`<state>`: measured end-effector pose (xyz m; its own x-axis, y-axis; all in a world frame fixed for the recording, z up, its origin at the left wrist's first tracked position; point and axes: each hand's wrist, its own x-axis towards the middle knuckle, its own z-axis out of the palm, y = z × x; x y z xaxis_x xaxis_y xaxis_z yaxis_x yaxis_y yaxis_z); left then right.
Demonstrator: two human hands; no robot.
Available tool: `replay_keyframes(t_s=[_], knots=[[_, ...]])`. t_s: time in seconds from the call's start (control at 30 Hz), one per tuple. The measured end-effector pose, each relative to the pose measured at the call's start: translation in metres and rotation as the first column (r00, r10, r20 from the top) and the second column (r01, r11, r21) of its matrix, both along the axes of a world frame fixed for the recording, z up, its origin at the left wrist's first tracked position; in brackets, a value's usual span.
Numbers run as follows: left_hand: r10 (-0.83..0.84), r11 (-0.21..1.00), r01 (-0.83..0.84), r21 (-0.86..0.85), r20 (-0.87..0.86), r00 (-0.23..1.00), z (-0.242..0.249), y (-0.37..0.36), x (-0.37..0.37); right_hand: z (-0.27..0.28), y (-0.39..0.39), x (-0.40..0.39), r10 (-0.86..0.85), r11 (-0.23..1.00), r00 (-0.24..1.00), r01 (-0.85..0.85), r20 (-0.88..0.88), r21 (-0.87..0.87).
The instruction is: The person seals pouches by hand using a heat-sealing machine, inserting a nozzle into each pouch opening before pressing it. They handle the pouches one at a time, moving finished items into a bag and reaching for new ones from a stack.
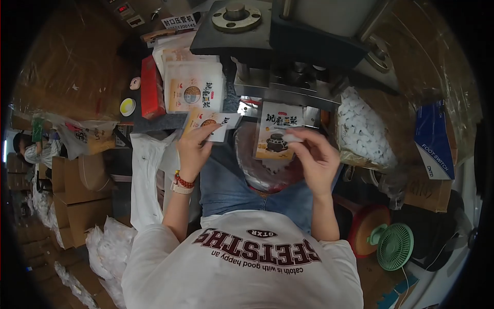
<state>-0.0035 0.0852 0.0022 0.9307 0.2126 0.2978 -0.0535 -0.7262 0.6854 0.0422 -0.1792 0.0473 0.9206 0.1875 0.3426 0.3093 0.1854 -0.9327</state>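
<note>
My left hand [192, 149] is closed on a few printed pouches [230, 123], held flat in front of the bench. One more printed pouch [279, 116], with a dark pot pictured on it, hangs at the front of the press [288, 82]. My right hand [318, 158] pinches a small white plastic piece [292, 138] over the right edge of that pouch. Behind my left hand, a stack of similar pouches [180, 77] lies on the bench. Below the hanging pouch, a round container lined with clear plastic [244, 154] sits by my lap.
To the right stands a box full of small white plastic pieces [363, 129], beside a blue-and-white carton [435, 141]. A red box [152, 87] and a round yellow-centred tin [127, 107] are at the left. A green fan [395, 246] stands low on my right.
</note>
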Motion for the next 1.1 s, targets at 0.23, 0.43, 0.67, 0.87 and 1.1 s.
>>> replay_keyframes(t_s=[0.23, 0.43, 0.67, 0.87, 1.1], knots=[[-0.330, 0.942, 0.302, 0.147, 0.231, 0.916, 0.039, -0.046, -0.006, 0.004, 0.020, 0.002, 0.145, 0.925, 0.855, 0.062, 0.498, -0.376], [-0.492, 0.846, 0.399, -0.355, -0.229, 0.840, 0.019, -0.071, 0.007, 0.015, -0.004, 0.005, 0.059, 0.924, 0.936, 0.080, 0.346, -0.374], [-0.452, 0.317, 0.002, -0.949, -0.149, 0.880, -0.004, -0.097, 0.067, 0.010, -0.078, 0.041, -0.445, 0.661, 0.854, 0.517, 0.269, -0.544], [-0.439, 0.200, -0.111, -0.973, -0.191, 0.878, -0.009, -0.100, 0.082, -0.033, -0.096, 0.062, -0.336, 0.149, 0.829, 0.515, 0.447, -0.844], [0.004, 0.982, -0.043, 0.182, 0.209, 0.978, 0.011, -0.021, 0.077, -0.031, -0.098, 0.060, -0.395, 0.287, 0.835, 0.508, 0.383, -0.812]])
